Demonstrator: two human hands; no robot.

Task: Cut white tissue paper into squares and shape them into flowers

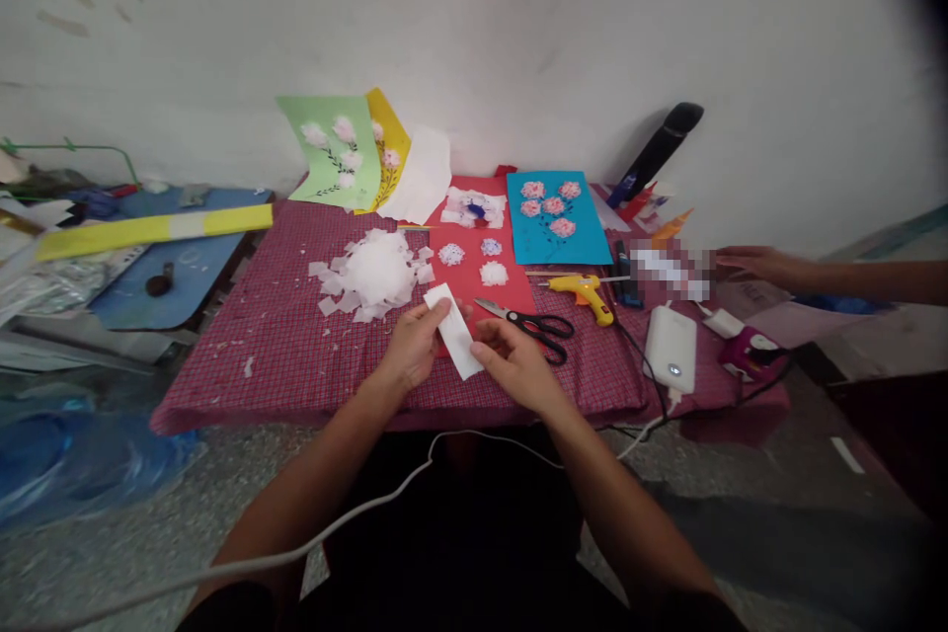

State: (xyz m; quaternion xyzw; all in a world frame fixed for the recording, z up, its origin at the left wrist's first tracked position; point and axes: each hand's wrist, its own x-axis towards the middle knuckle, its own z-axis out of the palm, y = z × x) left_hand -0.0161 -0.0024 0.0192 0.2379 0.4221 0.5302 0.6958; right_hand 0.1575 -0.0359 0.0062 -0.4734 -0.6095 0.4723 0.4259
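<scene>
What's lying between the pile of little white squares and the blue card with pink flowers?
In the head view, a red sheet lies between them, bearing three ruffled flowers and, farther back, a ragged white piece with something blue on it.

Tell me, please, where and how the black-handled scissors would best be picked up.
I'd grip the black handle loops, coming from the right side with the right hand. The scissors lie with their blades pointing left and slightly away from the person, so this approach should keep fingers off the edges; the loops are also near that hand.
</scene>
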